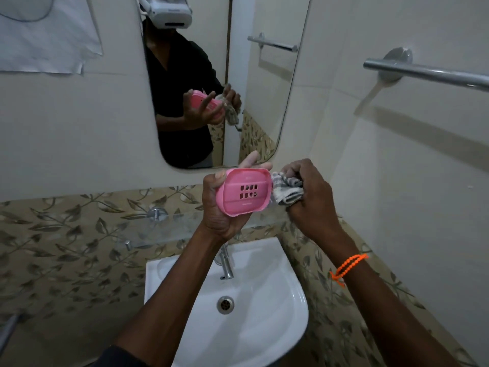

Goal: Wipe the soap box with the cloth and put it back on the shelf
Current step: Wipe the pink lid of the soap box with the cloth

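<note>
Paper sheet (45, 35) hangs on the wall at far left. Below it, a glass shelf (158, 229) runs along the leaf-patterned tiles. The left hand (222, 207) holds the pink soap box (244, 192) above the white sink (238, 313), thumb at its left end and fingers behind, its slotted underside facing the camera. Touching its right end, a grey-and-white cloth (287, 190) is bunched in the right hand (309, 197), fingers curled round it. A chrome towel bar (428, 72) crosses the right wall.
</note>
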